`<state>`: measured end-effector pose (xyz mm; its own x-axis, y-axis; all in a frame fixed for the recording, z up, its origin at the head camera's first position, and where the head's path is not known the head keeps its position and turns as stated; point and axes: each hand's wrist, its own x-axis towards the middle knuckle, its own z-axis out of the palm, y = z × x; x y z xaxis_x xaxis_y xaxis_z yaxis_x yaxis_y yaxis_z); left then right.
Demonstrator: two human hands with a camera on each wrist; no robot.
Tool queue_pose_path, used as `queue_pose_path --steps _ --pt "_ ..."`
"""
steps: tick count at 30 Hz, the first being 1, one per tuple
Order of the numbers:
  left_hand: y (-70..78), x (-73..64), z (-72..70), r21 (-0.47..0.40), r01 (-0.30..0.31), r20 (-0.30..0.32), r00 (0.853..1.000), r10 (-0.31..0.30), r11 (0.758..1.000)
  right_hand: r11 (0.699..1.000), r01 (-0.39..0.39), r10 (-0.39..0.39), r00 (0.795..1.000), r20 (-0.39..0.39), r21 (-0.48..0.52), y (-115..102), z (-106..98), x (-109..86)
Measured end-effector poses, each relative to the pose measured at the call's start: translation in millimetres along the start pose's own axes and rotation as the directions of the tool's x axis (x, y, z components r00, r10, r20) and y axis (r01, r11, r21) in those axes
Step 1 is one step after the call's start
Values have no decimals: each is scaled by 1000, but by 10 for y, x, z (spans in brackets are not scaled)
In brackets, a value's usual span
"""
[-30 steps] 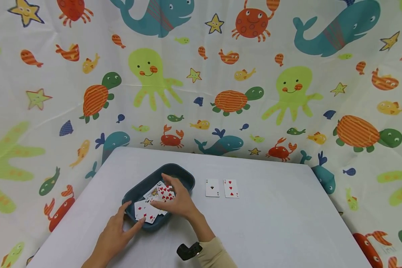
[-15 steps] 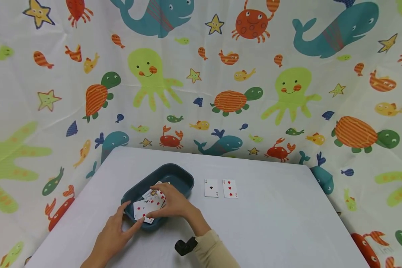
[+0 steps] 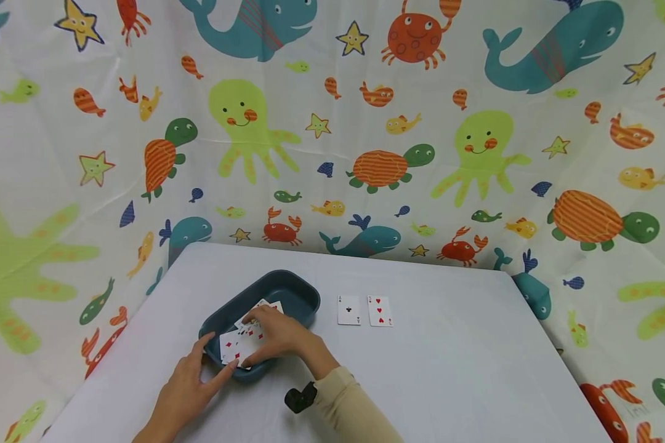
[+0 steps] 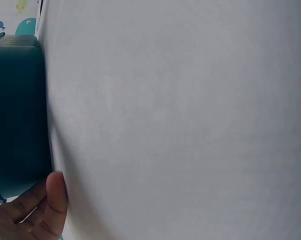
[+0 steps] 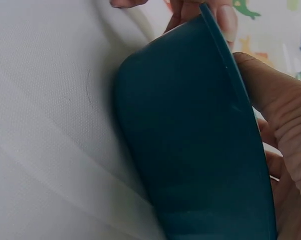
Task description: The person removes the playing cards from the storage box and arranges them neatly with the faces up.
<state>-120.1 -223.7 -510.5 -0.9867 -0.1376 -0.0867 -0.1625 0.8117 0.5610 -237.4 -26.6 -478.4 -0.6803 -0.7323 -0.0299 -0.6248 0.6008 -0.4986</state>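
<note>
A dark teal plastic tub lies slanted on the table, with several loose playing cards face up inside, diamonds showing. My left hand grips the tub's near-left end, thumb and fingers apart at the rim; the left wrist view shows fingers curled against its end wall. My right hand reaches over the near rim, fingers bent down over the cards and thumb apart from them at the nearer cards. It covers part of the pile. In the right wrist view its thumb overlaps the tub's rim.
To the right of the tub, an ace of clubs and a hearts card lie face up side by side. The white-covered table runs back to a sea-animal curtain. A black wrist device hangs by the right sleeve.
My right hand has moved left and down over the cards, its fingers and thumb drawing closer together and covering more of them. My left hand stays at the tub.
</note>
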Motion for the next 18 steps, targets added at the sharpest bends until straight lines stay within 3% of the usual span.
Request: queue_pose_path --steps 10,18 --pt "12 11 -8 6 11 17 1000 -11 1000 994 -43 49 997 52 -101 -36 41 97" --pt "19 31 -4 11 27 12 1000 -27 1000 991 -67 76 994 76 -114 -66 89 192"
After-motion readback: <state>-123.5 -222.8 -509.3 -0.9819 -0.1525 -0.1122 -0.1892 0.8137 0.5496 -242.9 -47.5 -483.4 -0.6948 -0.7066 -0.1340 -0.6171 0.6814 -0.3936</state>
